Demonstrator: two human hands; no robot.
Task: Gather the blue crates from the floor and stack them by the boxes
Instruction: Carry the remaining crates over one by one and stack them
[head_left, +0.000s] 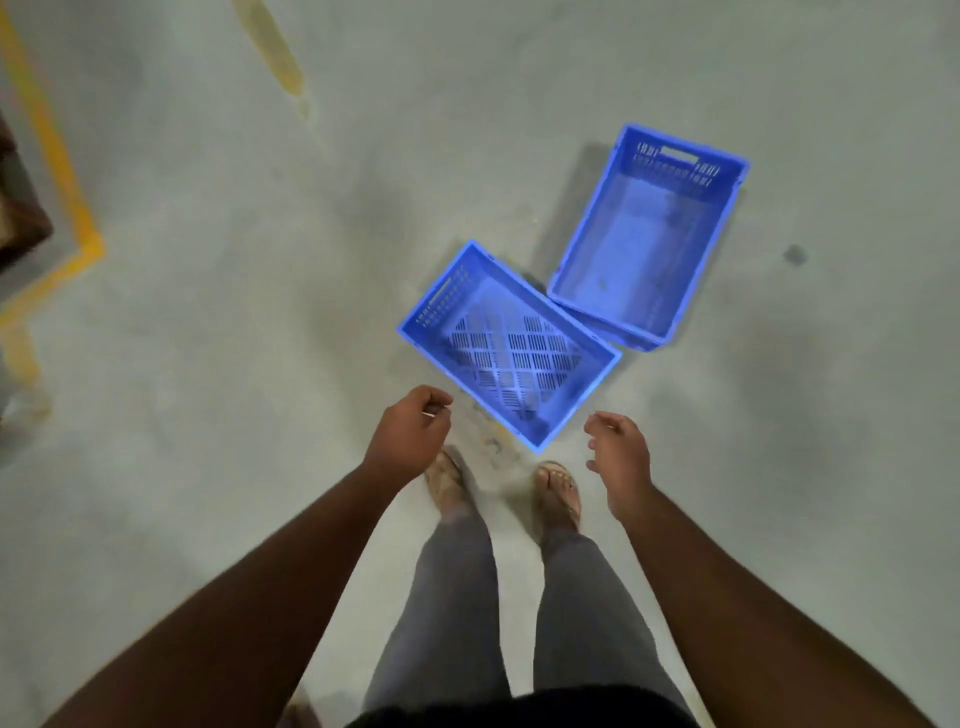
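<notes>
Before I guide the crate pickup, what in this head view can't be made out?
- Boxes for stacking: not identifiable; only a dark object shows, cut off by the left edge.
- Far crate: its near corner seems to overlap the near crate; contact can't be judged.
- Left hand and right hand: both above the floor and empty, fingertips blurred.
- More crates: none visible beyond the frame edges.

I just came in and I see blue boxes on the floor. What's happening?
A person stands over two blue crates on the grey floor. The near crate has a slotted bottom; the far crate has a solid one, and their corners look close together. The left hand and right hand hang loosely curled just above the near crate, holding nothing. Neither crate has been lifted yet.
</notes>
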